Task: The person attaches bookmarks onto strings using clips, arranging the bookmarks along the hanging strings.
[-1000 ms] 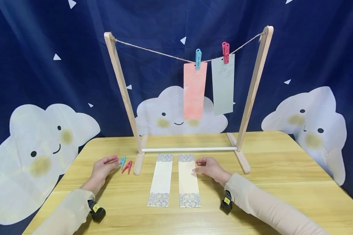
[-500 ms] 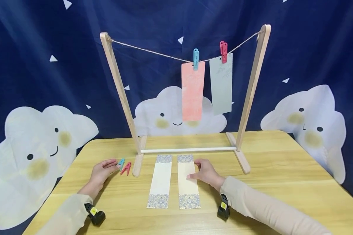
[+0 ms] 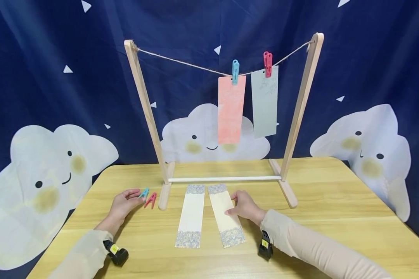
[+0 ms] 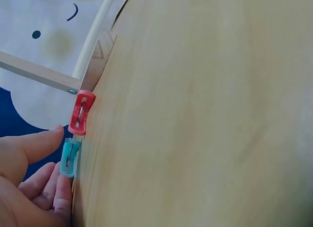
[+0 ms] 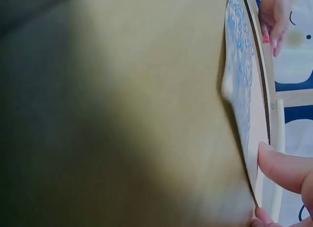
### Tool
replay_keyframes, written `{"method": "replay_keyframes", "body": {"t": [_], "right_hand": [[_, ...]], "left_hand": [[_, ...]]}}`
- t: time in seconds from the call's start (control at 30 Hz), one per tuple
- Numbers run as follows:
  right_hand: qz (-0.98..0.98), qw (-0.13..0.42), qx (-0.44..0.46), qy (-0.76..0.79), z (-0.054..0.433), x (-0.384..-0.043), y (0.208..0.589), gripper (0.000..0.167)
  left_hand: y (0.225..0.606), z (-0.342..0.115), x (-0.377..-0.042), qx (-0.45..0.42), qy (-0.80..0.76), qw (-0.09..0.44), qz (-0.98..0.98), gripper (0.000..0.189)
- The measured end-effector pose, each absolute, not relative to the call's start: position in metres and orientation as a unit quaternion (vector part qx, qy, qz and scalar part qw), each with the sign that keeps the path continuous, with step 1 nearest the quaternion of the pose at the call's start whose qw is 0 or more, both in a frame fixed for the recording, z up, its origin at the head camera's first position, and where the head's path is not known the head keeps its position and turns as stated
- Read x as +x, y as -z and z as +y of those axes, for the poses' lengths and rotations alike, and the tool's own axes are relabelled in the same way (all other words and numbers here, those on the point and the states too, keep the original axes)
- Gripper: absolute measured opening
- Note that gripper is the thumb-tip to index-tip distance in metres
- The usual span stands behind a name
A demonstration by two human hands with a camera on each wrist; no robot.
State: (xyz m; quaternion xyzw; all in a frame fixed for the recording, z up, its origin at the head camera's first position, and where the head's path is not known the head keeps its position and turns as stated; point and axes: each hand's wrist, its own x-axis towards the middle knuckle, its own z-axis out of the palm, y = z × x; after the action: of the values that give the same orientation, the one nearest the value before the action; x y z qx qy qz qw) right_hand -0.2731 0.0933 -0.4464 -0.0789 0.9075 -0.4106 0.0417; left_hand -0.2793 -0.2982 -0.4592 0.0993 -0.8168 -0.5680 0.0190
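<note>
My right hand point(image 3: 246, 207) pinches the right edge of a cream paper card point(image 3: 220, 205) with blue lace-pattern ends. Its thumb lies on the card's face, and the other fingertips are at the edge, partly hidden. In the right wrist view the card point(image 5: 239, 65) stands slightly off the table at its near end. A white card point(image 3: 190, 213) of the same pattern lies flat to its left. Beside my left hand point(image 3: 123, 206) is a teal clothespin point(image 4: 69, 158); the fingertips are against it, relaxed, not gripping. A red clothespin point(image 3: 151, 200) sits just beyond.
Behind the cards stands a wooden frame point(image 3: 301, 104) with a sagging string point(image 3: 181, 61). From it hang a pink card point(image 3: 230, 112) under a blue clothespin point(image 3: 235, 72) and a grey card point(image 3: 265, 104) under a red one. A white rod point(image 3: 227, 179) joins the frame's feet.
My right hand has moved onto the cream card and taken its edge; the card has turned, its near end swinging right. My left hand has come slightly nearer the teal clothespin.
</note>
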Motion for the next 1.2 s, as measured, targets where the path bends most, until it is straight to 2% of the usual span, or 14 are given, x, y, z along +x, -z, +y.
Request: {"method": "replay_keyframes", "body": {"t": [0.27,0.67,0.9,1.2], "right_hand": [[0.901,0.043,-0.075,0.426,0.098,-0.277,0.447,0.03],[0.857,0.072,-0.087,0.503,0.107,-0.277,0.448,0.032],[0.812,0.117,-0.105,0.562,0.118,-0.285,0.446,0.031],[0.769,0.158,-0.096,0.611,0.129,-0.29,0.448,0.027]], "left_hand": [[0.457,-0.297,-0.28,0.082,0.575,0.021,-0.814,0.053],[0.457,-0.296,-0.279,0.082,0.536,0.018,-0.84,0.052],[0.454,-0.291,-0.28,0.067,0.491,0.027,-0.868,0.055],[0.455,-0.287,-0.278,0.078,0.455,0.038,-0.886,0.048]]}}
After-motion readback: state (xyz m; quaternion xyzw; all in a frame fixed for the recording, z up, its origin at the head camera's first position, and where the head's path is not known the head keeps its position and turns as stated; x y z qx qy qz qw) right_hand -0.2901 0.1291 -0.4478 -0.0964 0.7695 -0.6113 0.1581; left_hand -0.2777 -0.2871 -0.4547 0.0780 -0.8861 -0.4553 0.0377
